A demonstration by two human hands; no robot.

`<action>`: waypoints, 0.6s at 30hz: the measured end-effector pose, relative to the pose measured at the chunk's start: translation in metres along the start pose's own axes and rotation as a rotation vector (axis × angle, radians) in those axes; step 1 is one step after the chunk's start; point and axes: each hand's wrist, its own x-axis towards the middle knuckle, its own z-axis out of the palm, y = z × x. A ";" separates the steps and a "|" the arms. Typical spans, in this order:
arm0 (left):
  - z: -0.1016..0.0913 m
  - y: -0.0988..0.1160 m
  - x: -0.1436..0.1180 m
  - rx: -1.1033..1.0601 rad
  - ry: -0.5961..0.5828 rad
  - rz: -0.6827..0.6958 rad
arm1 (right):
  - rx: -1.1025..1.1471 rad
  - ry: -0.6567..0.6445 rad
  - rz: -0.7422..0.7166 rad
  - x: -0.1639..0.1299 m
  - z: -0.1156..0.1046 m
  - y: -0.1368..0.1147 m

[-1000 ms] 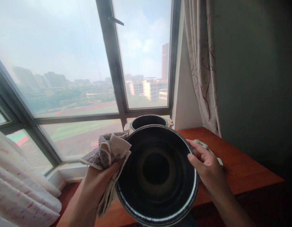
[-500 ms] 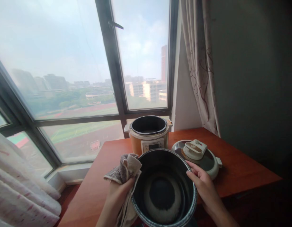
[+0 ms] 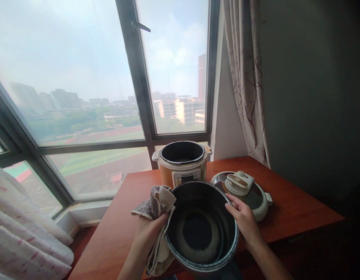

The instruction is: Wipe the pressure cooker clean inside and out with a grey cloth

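A dark inner pot [image 3: 201,229] is held up over the table's near edge, tilted so its inside faces me. A pale ring marks its bottom. My right hand [image 3: 243,216] grips the rim on the right, thumb over the edge. My left hand [image 3: 150,233] is closed round a grey-beige cloth [image 3: 159,202] at the pot's left side; part of the cloth hangs down along the wall. Behind the pot stands an electric pressure cooker [image 3: 182,167] without its lid, dark inside. To the right, the cooker lid [image 3: 242,190] lies on the table, handle upward.
The reddish-brown table [image 3: 109,229] stands by large windows [image 3: 95,144]. A pale curtain [image 3: 28,233] hangs at the lower left, another curtain [image 3: 248,85] at the right beside a dark wall [image 3: 311,93].
The pot has shifted slightly up and left, with my right hand moving along with it. My left hand and the cloth are a little farther right. The view has turned slightly.
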 end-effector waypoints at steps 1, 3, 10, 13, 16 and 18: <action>0.000 0.001 0.002 -0.004 -0.009 0.001 | -0.008 -0.003 -0.001 0.003 0.001 0.001; 0.001 0.006 0.005 -0.013 -0.038 0.002 | -0.018 -0.009 -0.011 0.009 0.005 0.003; 0.008 0.062 0.006 0.068 -0.028 0.005 | -0.071 0.019 -0.066 0.033 0.024 0.008; 0.012 0.084 0.008 0.139 -0.032 -0.001 | -0.055 0.003 -0.080 0.042 0.032 0.008; 0.017 0.092 0.013 0.192 -0.026 -0.024 | -0.039 -0.018 -0.085 0.050 0.037 0.007; 0.020 0.095 0.017 0.230 -0.010 -0.049 | -0.043 -0.021 -0.081 0.053 0.040 0.006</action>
